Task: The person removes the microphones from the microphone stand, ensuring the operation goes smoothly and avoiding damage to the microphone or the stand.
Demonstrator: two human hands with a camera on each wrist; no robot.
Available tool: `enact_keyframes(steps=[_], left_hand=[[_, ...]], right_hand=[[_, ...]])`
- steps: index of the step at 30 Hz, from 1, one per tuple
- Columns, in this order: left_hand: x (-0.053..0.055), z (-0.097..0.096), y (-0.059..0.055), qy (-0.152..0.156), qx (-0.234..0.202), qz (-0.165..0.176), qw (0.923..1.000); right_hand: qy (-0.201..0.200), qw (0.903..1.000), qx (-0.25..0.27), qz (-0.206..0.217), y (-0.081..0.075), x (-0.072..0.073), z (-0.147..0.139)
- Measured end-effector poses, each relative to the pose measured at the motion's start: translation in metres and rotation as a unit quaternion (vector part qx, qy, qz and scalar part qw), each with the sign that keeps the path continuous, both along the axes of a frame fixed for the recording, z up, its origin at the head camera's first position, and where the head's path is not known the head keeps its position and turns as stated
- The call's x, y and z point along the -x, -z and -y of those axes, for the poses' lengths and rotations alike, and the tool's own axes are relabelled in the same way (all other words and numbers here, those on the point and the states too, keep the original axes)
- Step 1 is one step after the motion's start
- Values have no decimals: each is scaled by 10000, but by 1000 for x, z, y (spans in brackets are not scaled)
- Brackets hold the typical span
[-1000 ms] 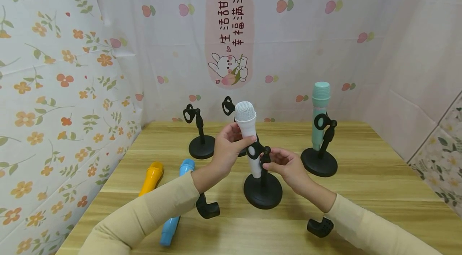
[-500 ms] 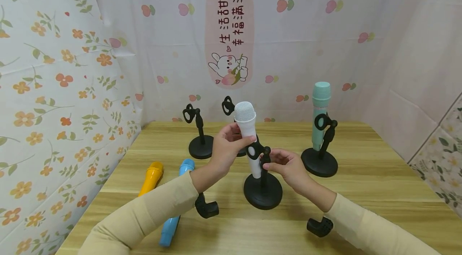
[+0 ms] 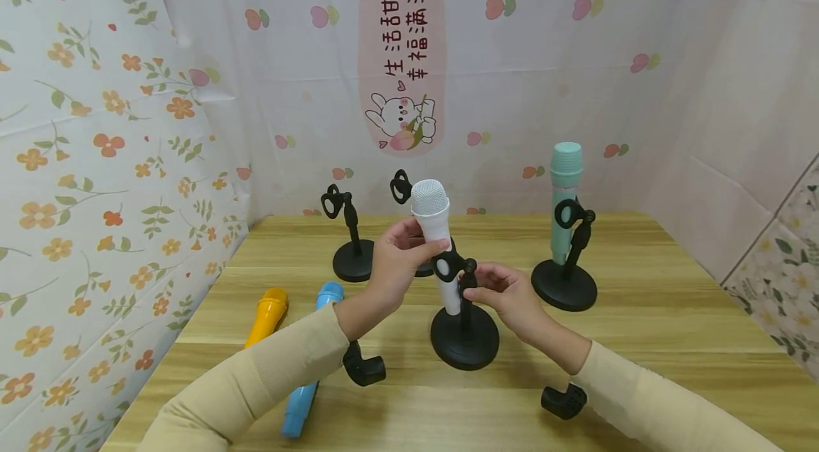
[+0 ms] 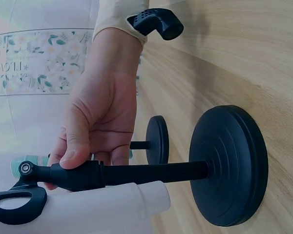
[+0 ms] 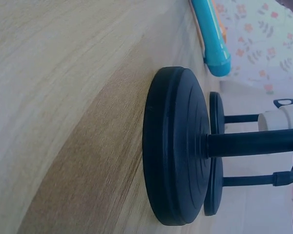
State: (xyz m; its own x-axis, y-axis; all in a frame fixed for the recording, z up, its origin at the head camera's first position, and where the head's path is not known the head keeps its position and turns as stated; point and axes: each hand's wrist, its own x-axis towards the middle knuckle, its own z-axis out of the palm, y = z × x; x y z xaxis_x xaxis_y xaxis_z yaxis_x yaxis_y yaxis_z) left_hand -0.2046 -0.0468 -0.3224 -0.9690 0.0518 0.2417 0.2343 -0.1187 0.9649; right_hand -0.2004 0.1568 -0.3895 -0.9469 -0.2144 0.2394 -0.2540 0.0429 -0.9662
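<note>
A white microphone [image 3: 430, 209], near upright over the middle of the wooden surface [image 3: 646, 324] and leaning toward its left edge, is gripped by the nearer left hand [image 3: 397, 265] at the clip [image 3: 457, 265] of a black stand [image 3: 464, 349], whose post [image 3: 466, 315] is pinched by the right hand [image 3: 512, 297]

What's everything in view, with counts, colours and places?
Microphone stands: four, black, on table
White microphone: one, white, at front stand
Mint microphone: one, mint, at right stand
Blue microphone: one, blue, front left
Orange microphone: one, orange, left of blue
Table: one, brown, underneath
Printed cloths: at least two, white, behind, left
Wrist cameras: two, black, at cuffs
Sleeves: two, beige, on forearms
Left hand: one, bare, holding white microphone
Right hand: one, bare, pinching front stand
</note>
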Motion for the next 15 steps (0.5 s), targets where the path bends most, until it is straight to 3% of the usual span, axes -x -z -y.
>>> enact_keyframes(steps=[15], left_hand=[[5, 3, 1, 131, -170, 254, 9994]], right_hand=[[69, 10000, -63, 7, 1, 0, 1]])
